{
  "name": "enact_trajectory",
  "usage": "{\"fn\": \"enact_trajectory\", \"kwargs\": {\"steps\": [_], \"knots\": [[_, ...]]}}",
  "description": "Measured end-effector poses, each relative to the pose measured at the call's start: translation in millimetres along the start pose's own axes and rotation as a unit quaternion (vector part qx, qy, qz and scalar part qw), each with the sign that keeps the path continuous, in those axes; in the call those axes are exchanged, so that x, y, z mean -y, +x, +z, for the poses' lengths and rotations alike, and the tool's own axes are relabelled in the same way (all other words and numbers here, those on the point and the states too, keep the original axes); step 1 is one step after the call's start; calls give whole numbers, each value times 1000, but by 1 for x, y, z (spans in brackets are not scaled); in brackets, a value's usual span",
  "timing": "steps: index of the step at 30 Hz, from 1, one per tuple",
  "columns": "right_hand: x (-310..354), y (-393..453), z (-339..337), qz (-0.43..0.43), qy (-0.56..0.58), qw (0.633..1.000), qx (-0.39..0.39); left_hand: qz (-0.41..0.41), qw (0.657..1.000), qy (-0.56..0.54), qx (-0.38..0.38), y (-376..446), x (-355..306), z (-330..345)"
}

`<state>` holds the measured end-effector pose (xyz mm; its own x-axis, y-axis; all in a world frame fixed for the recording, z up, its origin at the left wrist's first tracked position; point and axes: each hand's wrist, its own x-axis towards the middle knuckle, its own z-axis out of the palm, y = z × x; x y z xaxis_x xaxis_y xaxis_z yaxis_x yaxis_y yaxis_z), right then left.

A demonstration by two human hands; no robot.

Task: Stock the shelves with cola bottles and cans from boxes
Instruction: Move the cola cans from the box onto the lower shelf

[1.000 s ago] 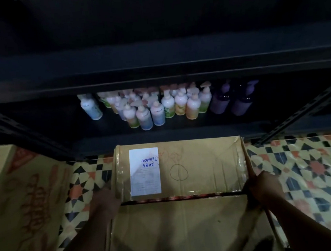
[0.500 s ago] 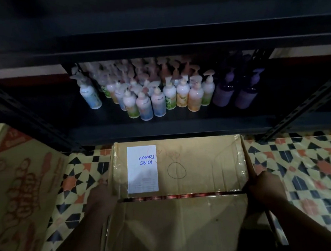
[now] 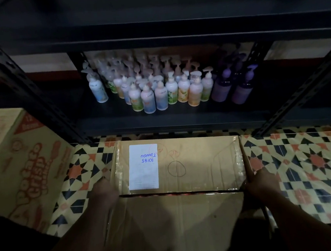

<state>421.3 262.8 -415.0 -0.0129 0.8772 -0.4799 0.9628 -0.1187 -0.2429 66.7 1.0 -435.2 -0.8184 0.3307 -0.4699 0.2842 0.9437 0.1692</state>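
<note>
A brown cardboard box (image 3: 200,162) lies on the patterned floor in front of the dark metal shelf (image 3: 160,123). Its top flaps are closed, with a narrow slit between them showing something red inside. A white label with blue writing is stuck on the far flap. My left hand (image 3: 104,194) grips the box's left side at the slit. My right hand (image 3: 263,185) grips the right side by the edge of a raised side flap. The box's contents are hidden.
Several pump bottles (image 3: 157,90), white and purple, stand on the lowest shelf board. A second printed carton (image 3: 18,164) stands at the left on the tiled floor (image 3: 304,163). Slotted black uprights (image 3: 22,81) frame the shelf bay.
The view has dropped, so more of the lower shelf and its bottles shows. Both hands keep their hold on the box sides.
</note>
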Motion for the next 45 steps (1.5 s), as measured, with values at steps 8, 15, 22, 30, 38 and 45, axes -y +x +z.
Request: {"fn": "enact_trajectory", "kwargs": {"steps": [8,15,22,30,38,45], "knots": [[-19,-12,12,11,-13,1000,3,-28,999,17,-1,-23,12,7],[-20,-13,13,24,-25,999,17,-23,999,29,-14,-27,19,11],[-29,-14,13,-21,4,1000,21,43,998,24,-30,-23,27,15],[-43,-25,-13,-87,281,950,109,202,958,-171,113,-20,44,-16],[-44,-29,-23,-256,65,965,-1,349,925,-145,51,-12,55,-21],[-6,-9,-37,-296,126,944,-74,302,922,-240,-31,5,17,-51]]}}
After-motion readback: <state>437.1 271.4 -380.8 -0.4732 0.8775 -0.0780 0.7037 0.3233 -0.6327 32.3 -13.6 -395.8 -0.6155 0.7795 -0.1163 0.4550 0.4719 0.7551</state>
